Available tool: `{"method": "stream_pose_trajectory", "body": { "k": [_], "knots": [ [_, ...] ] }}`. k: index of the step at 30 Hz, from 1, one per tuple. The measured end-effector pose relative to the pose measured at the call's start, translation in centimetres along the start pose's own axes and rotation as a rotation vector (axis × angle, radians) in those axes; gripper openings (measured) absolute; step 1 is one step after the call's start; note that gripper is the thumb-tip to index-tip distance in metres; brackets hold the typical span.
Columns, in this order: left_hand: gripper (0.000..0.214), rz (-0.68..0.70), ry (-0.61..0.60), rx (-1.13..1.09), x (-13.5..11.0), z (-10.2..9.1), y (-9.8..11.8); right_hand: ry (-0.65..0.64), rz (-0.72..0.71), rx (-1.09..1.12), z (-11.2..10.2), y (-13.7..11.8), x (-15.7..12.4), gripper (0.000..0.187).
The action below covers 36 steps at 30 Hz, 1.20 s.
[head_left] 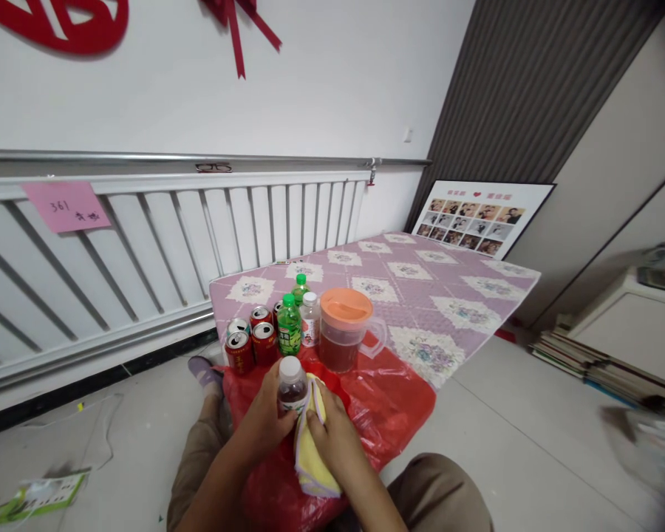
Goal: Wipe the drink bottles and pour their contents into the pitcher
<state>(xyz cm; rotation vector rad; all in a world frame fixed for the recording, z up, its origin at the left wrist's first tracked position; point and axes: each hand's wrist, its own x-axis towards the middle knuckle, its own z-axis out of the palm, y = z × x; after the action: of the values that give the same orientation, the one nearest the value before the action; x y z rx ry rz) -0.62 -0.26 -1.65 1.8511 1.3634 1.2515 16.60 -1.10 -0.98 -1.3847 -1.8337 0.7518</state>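
My left hand (267, 405) grips the bottle (292, 388) between my palms; my right hand (332, 432) clutches the cloth (315, 465) against it, wiping seemingly unfinished. Beyond my fingers stand cans (264, 346), other bottles (289, 332) and a jug (339, 349); whether they're wiped, I can't tell.

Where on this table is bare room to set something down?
Widest: the flowered tablecloth between the lidded pitcher and the photo board. Smaller: between the cans and the radiator. Crowded: cans and bottles left of the pitcher, and the near side, where the left hand grips another bottle, the right hand a yellow cloth.
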Motion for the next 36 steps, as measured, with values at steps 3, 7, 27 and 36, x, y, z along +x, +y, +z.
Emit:
{"method": "stream_pose_trajectory", "body": {
  "k": [3,7,27,36],
  "knots": [
    [0.078,0.013,0.011,-0.001,0.0,0.0,0.2,0.045,-0.059,0.003,-0.4,-1.1,-0.1,0.057],
    [0.075,-0.012,0.04,-0.057,0.1,0.1,0.8,0.116,-0.129,-0.011,-1.0,-2.7,-0.1,0.056],
    [0.076,-0.033,0.07,-0.055,-0.1,0.3,0.7,0.137,-0.117,-0.013,-0.6,-2.2,-0.4,0.056],
    [0.077,-0.048,0.06,-0.061,-0.1,0.3,0.7,0.123,-0.091,-0.047,-0.1,-1.8,0.3,0.057]
  ]
}}
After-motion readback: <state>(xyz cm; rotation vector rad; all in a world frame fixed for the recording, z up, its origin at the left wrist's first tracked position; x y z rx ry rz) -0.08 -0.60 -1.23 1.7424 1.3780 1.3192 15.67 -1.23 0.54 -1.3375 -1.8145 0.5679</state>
